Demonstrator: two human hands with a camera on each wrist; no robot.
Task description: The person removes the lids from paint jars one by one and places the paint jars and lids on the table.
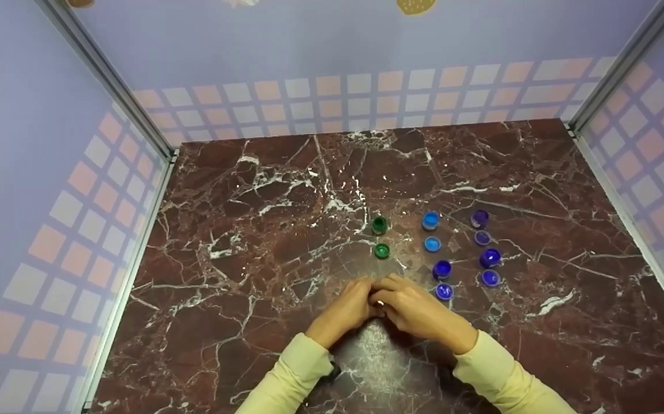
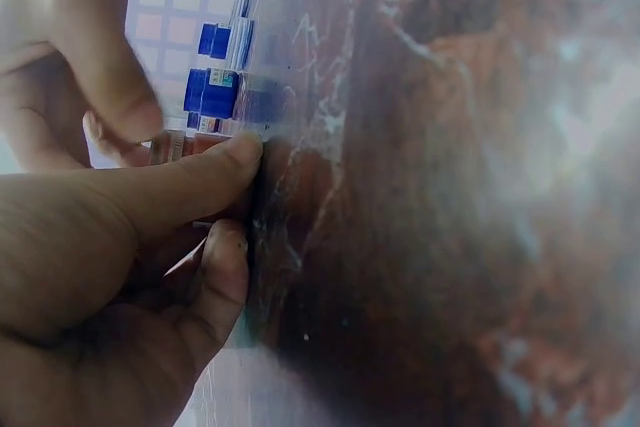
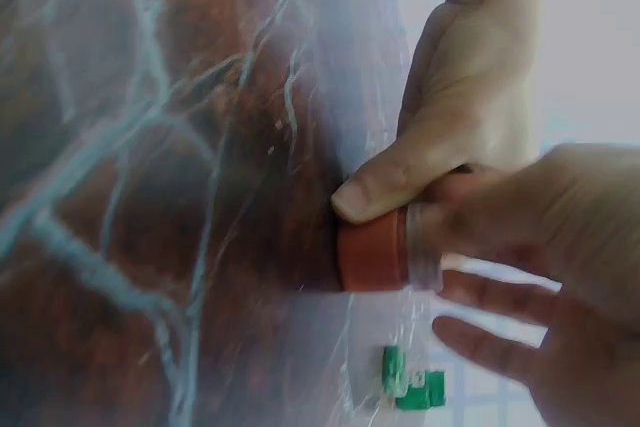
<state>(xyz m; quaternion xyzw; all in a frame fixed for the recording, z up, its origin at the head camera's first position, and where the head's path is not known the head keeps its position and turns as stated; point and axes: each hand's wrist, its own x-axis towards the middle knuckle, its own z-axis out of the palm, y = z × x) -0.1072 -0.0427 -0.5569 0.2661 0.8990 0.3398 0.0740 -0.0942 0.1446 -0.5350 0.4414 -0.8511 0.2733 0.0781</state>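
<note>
where fingers [image 1: 379, 286] meet, green [image 1: 381, 237] & blue pots [image 1: 442, 280] nearby

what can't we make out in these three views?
- Head view: the thing held between left hand and right hand is hidden by the fingers.
- Right wrist view: small pot with orange-red lid shows, but fingers cover its clear body; contents unreadable.
- Left wrist view: the held thing is behind the thumb; blue pots are blurred.
- Head view: green pots too small to tell lid from jar.
</note>
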